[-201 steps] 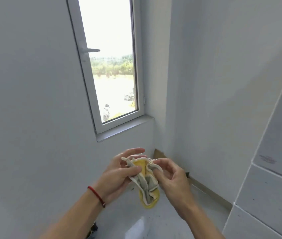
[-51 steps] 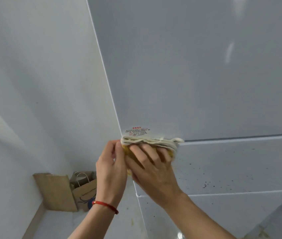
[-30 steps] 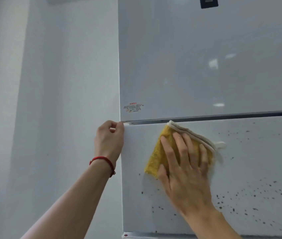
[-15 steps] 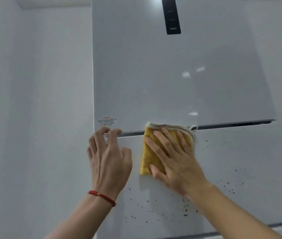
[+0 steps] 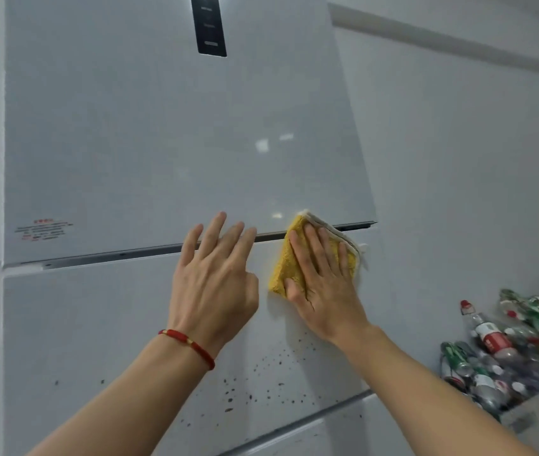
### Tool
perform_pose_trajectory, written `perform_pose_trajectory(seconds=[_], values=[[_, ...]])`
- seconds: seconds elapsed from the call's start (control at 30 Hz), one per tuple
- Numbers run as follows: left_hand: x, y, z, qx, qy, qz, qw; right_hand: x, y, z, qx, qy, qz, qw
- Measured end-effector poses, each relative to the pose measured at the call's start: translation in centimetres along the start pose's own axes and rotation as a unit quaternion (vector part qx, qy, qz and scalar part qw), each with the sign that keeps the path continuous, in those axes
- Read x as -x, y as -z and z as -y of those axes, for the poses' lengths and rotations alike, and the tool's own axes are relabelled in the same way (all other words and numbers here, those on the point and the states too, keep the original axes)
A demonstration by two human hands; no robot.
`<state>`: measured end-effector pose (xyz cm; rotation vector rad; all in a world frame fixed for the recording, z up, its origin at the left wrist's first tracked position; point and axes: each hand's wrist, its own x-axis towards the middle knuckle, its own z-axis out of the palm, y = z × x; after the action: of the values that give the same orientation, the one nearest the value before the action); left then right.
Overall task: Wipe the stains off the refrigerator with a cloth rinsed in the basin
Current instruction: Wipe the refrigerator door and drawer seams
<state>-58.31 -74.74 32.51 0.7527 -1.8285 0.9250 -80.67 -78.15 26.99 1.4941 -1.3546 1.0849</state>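
Bottles (image 5: pixel 505 353): heaped at lower right, clear plastic, red and green labels. Wall (image 5: pixel 459 159): plain white.

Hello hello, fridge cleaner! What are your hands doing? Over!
Right hand flat, pressing yellow cloth on fridge middle door, top right. Left hand open beside it. Dark spots left lower down. Nothing in the way.

Home kitchen corner, refrigerator (image 5: pixel 163 143), empty bottles (image 5: pixel 498 353)
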Motion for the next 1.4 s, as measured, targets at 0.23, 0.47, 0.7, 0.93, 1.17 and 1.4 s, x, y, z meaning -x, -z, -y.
perform_pose_trajectory(seconds=[0.23, 0.47, 0.7, 0.93, 1.17, 1.4], values=[[-0.6, 0.7, -0.1, -0.034, -0.008, 0.046, 0.998, 0.2, -0.3, -5.2, -0.071, -0.212, -0.024, 0.974], [3.9, 5.5, 4.9, 0.006, 0.008, 0.036, 0.999, -2.2, -0.1, -0.8, -0.157, -0.473, -0.037, 0.866], [5.7, 6.0, 7.1, 0.038, 0.060, -0.006, 0.997, -1.3, -0.8, 14.7, -0.063, -0.094, -0.007, 0.994], [7.8, 6.2, 7.6, 0.058, 0.081, -0.068, 0.993, -1.5, -0.2, 9.4, 0.044, 0.214, 0.045, 0.975], [13.7, 8.4, 12.9, 0.008, 0.162, -0.056, 0.985, 3.6, -1.7, 2.6, -0.097, -0.279, 0.002, 0.955], [15.8, 9.4, 13.5, 0.139, 0.431, -0.078, 0.888, 2.2, -3.3, 21.6, -0.053, 0.002, -0.011, 0.999]])
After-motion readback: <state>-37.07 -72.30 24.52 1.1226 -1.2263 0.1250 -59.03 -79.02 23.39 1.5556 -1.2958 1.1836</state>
